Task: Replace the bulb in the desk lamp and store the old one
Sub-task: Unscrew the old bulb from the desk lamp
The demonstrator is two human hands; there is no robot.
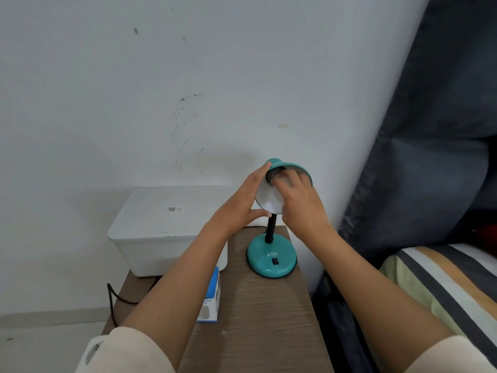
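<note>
A teal desk lamp stands on the wooden bedside table, its round base [271, 258] marked ATN with a black switch. The shade [291, 166] is tilted so its white inside faces me. My left hand [242, 201] holds the shade's left rim, fingers along the outside and thumb under the lower edge. My right hand [298, 201] reaches into the shade with its fingers curled round the white bulb [281, 183], which is blurred and mostly covered. A dark socket [274, 174] shows behind the bulb. A blue and white bulb box [212, 300] lies on the table under my left forearm.
A white lidded plastic bin [166, 227] sits at the table's back left. A black cord [115, 294] hangs off the table's left side. The wooden table [258, 319] has bare surface in front. A dark headboard [435, 130] and a striped bed [443, 278] are on the right.
</note>
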